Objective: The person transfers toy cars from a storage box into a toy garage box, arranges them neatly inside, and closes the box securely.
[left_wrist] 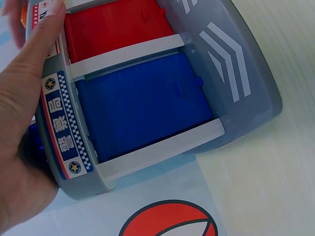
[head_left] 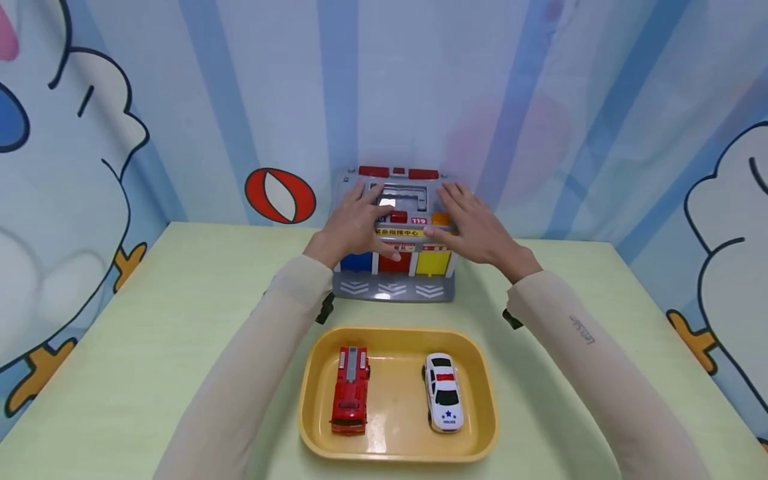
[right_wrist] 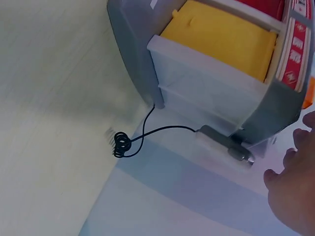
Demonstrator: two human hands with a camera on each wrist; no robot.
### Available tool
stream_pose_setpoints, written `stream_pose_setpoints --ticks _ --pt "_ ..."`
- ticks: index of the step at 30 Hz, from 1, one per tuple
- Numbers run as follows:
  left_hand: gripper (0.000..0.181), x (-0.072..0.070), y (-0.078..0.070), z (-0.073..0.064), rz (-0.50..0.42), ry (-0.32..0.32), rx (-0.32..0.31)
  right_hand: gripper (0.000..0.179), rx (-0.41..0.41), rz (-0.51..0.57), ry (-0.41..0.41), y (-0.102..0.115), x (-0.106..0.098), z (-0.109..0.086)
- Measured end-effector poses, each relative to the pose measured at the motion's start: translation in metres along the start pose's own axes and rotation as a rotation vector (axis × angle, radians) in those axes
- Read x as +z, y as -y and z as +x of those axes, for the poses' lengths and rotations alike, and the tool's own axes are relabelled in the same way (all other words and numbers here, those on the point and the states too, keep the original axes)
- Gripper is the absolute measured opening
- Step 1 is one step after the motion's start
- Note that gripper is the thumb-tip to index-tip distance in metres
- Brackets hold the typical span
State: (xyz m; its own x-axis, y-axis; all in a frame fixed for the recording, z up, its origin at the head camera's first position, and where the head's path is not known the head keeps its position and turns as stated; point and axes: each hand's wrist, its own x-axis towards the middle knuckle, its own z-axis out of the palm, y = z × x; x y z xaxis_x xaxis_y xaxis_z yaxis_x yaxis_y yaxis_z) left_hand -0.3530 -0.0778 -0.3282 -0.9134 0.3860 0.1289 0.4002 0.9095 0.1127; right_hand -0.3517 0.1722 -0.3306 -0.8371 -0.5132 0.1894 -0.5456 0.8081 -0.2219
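Station (head_left: 401, 233), grey, at the surface's (head_left: 210, 300) back edge; doors blue (head_left: 357, 262), red (head_left: 395, 267), yellow (head_left: 433, 263). My left hand (head_left: 354, 227) spreads over it, thumb on its front; my right hand (head_left: 477, 230) is open beside its roof, contact unclear. Surface stretches wide both sides; tray (head_left: 396, 393) in front.

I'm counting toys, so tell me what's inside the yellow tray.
The tray holds a red toy truck and a white toy police car; the patches of its floor beneath them are covered.
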Motion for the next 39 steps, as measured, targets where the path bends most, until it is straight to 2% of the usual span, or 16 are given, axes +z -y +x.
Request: stream_pose_setpoints --ticks 6,13,19,25,31,39 --pt "0.094 0.0 0.003 -0.002 -0.01 0.009 -0.014 0.088 0.066 0.007 0.052 -0.007 0.008 0.011" --pt "0.096 0.0 0.004 -0.003 0.012 0.012 -0.014 0.082 0.039 -0.047 0.068 -0.007 0.01 0.015" --pt "0.096 -0.001 0.002 0.001 0.037 -0.002 0.004 0.081 0.062 -0.039 0.054 -0.01 0.011 0.013" --pt "0.097 0.001 0.006 0.001 0.031 0.019 0.004 0.083 0.07 -0.045 0.053 -0.011 0.014 0.014" --pt "0.094 0.0 0.018 0.0 -0.099 0.033 -0.001 0.083 0.061 -0.045 0.039 -0.01 0.018 0.02" --pt "0.086 -0.001 0.03 -0.005 -0.258 0.094 0.051 0.086 0.056 -0.052 0.055 -0.01 0.024 0.022"
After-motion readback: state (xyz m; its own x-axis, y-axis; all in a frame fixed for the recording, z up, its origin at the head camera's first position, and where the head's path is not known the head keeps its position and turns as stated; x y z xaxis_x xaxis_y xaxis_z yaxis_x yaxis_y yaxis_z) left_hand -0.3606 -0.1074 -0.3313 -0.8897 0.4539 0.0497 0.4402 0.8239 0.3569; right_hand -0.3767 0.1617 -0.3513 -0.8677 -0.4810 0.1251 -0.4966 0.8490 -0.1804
